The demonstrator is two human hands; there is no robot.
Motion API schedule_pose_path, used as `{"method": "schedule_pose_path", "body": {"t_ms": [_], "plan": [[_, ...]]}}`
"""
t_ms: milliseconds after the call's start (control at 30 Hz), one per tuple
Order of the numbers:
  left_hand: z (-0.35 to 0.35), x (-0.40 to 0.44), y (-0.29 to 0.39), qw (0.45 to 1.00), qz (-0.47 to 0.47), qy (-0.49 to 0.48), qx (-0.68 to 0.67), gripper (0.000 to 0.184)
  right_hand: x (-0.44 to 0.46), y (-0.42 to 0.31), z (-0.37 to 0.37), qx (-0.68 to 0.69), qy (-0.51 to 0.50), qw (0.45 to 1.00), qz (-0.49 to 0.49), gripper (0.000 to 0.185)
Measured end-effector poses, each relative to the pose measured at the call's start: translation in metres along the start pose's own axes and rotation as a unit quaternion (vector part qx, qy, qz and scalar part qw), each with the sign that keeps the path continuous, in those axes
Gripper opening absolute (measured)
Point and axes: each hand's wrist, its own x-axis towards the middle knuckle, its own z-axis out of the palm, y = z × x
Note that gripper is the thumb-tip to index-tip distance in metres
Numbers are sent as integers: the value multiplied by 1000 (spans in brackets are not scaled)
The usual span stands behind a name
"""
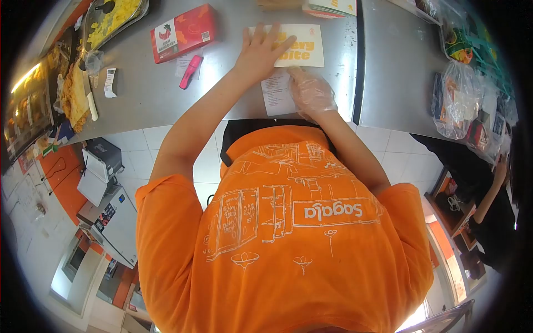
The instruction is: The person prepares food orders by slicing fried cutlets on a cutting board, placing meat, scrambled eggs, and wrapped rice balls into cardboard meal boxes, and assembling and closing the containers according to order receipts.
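Note:
My bare left hand (264, 51) lies with its fingers spread over the left part of a white printed packet (310, 49) with yellow lettering. It presses flat on the packet, on the steel counter. My right hand (312, 93) wears a clear plastic glove and is closed at the packet's lower edge. Its fingertips touch that edge or lie just below it; what they hold, if anything, is hidden. A printed receipt (276, 99) lies under and left of the right hand, partly covered by it.
On the steel counter (133, 72) are a red box (184, 33), a pink marker (191, 72) and a small paper slip (110, 83). A tray of yellow food (119, 19) and a knife (92, 105) are at left. Plastic bags (461, 100) and another person's arm (491, 194) are at right.

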Motion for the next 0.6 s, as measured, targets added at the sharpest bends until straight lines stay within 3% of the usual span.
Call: {"method": "schedule_pose_path", "body": {"t_ms": [133, 433, 533, 600], "plan": [[0, 2, 0, 1000, -1, -3, 20, 94, 7, 13, 17, -60, -4, 998, -33, 36], [-11, 4, -2, 999, -11, -38, 20, 98, 21, 5, 31, -102, 20, 994, 12, 33], [-7, 4, -3, 999, -12, -27, 23, 96, 23, 10, 35, -108, 67, 991, -30, 35], [-8, 5, -4, 999, -7, -21, 39, 94, 19, 7, 23, -90, 2, 996, 3, 40]]}}
